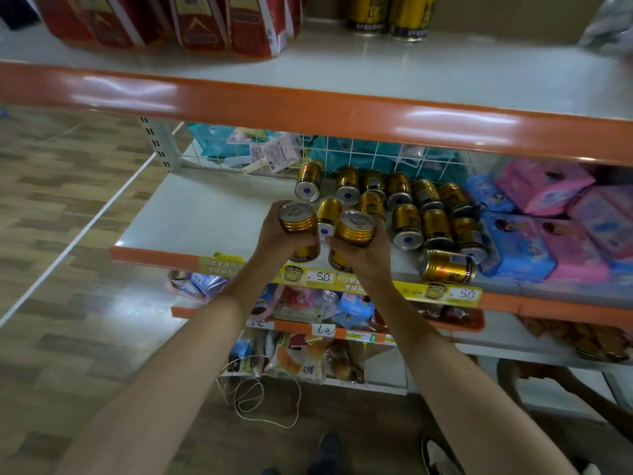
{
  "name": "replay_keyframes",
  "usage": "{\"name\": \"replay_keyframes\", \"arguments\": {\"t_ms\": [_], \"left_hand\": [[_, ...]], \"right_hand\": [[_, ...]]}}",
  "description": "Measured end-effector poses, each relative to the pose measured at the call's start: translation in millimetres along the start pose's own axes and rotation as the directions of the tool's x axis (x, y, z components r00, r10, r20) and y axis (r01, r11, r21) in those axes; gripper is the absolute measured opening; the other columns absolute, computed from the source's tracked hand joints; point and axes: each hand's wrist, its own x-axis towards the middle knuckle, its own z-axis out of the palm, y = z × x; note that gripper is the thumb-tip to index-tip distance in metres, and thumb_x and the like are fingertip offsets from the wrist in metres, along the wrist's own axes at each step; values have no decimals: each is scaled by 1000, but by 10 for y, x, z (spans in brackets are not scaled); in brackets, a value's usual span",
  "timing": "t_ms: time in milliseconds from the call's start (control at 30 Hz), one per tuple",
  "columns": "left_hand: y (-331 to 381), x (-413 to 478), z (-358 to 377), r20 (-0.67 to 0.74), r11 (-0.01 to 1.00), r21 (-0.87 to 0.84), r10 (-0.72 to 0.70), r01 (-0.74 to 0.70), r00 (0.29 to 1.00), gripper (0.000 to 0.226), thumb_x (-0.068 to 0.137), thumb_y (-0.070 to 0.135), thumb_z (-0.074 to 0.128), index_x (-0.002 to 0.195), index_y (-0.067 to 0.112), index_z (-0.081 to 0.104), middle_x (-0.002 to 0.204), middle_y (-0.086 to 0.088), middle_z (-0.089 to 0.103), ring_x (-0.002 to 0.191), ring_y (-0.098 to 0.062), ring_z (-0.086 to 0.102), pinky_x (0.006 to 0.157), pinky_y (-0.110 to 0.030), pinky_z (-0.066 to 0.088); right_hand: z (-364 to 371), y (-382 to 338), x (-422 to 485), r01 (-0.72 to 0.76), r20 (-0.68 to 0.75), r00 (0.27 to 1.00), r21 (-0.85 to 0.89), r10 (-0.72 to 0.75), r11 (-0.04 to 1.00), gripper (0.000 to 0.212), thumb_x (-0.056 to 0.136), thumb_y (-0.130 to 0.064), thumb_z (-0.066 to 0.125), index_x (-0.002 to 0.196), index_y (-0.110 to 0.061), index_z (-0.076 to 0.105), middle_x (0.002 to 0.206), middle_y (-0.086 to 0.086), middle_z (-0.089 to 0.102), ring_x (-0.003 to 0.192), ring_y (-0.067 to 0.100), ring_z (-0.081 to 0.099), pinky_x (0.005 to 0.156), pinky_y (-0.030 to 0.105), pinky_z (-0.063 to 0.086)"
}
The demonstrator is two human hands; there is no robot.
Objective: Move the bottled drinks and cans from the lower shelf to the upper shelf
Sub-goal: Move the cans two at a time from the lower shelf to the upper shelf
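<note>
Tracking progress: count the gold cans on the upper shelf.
2. Both stand side by side at the back of the upper shelf, right of the red packs: first can, then second can. More may sit beyond the frame's top edge.

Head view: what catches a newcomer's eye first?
Centre frame, the left hand and right hand each grip gold cans over the lower shelf. Behind them the remaining cans crowd that shelf, ends toward the camera. Two standing cans sit on the upper shelf at top.
</note>
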Motion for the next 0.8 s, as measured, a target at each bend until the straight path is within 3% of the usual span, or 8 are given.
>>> {"name": "replay_keyframes", "arguments": {"t_ms": [100, 200, 300, 400, 500, 700, 800], "left_hand": [[53, -154, -55, 16, 999, 25, 22, -22, 1000, 64, 58, -13, 79, 111, 12, 53, 91, 7, 63, 76, 5, 62, 67, -14, 48], [120, -362, -157, 63, 998, 35, 50, -53, 997, 60, 59, -13, 78, 109, 10, 55, 89, 6, 64, 68, 11, 60, 61, -9, 47], [182, -559, -290, 95, 999, 12, 45, -46, 995, 60, 59, -12, 77, 109, 13, 54, 91, 4, 64, 75, 2, 63, 63, -15, 50], [288, -715, -421, 116, 1000, -1, 16, -16, 993, 61, 57, -13, 77, 107, 15, 55, 91, 5, 64, 83, -12, 62, 66, -23, 48], [449, -841, -521, 124, 999, -10, 53, -52, 991, 54, 46, -3, 78, 91, 20, 58, 79, 12, 65, 73, -6, 61, 61, -21, 48], [908, -878, -607, 209, 994, -45, 109, -102, 972, 62, 46, 6, 74, 104, 19, 56, 95, -2, 67, 85, -16, 64, 70, -28, 52], [1189, -842, -617, 198, 991, -49, 131, -124, 971, 70, 51, 3, 78, 116, 13, 54, 101, -5, 66, 91, -21, 63, 70, -29, 50]], "right_hand": [[-16, -82, -186, 25, -26, 999, -45, -26, 999, 55, 61, -6, 90, 90, -34, 52, 88, -17, 64, 81, 4, 63, 73, 17, 49], [-37, -216, -401, 40, -48, 998, -77, -43, 996, 54, 61, -5, 88, 96, -28, 54, 86, -17, 65, 78, 0, 62, 68, 9, 46], [-64, -346, -609, 59, -52, 997, -85, -64, 995, 53, 61, -5, 87, 104, -15, 59, 91, -6, 70, 80, 5, 67, 70, 15, 51], [-76, -540, -802, 67, -70, 995, -66, -71, 996, 53, 61, -4, 88, 103, -15, 59, 90, -8, 69, 76, -5, 64, 66, 9, 48], [-83, -736, -955, 77, -59, 995, -27, -78, 997, 52, 61, -5, 88, 102, -18, 60, 92, -2, 71, 79, 4, 68, 67, 14, 52], [-158, -1171, -1009, 211, -44, 976, -53, -214, 976, 47, 61, -5, 88, 101, -14, 64, 89, -5, 70, 74, -1, 66, 65, 14, 51], [-228, -1431, -921, 260, -63, 963, -65, -264, 964, 45, 58, -9, 88, 98, -12, 66, 88, -1, 73, 78, 11, 69, 69, 29, 57]]}}
